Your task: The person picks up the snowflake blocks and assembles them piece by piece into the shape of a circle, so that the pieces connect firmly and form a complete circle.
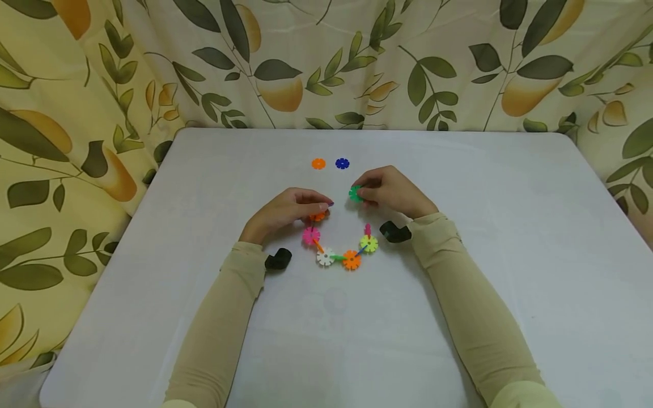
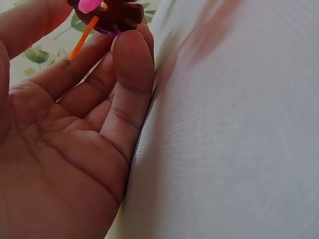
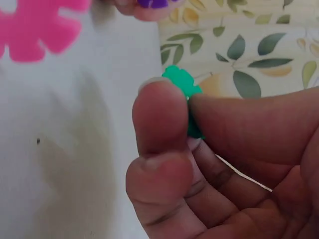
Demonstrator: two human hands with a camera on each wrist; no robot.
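Note:
A curved chain of interlocked notched plastic discs lies in the middle of the table in the head view. Flat in it are a pink disc [image 1: 311,236], a white disc [image 1: 325,258], an orange disc [image 1: 351,260] and a yellow disc [image 1: 369,244], with others set on edge between. At the chain's upper left end my left hand [image 1: 287,211] pinches a purple notched disc [image 3: 152,3], mostly hidden by the fingers, beside another orange disc [image 1: 318,217]. My right hand [image 1: 393,190] pinches a loose green notched disc [image 1: 355,194] between thumb and fingers, apart from the chain.
Beyond the hands lie a loose orange disc [image 1: 318,164] and a dark blue disc [image 1: 342,163]. Black wrist cameras [image 1: 278,259] sit at both cuffs. A leaf-patterned curtain [image 1: 377,85] hangs behind the white table [image 1: 326,340].

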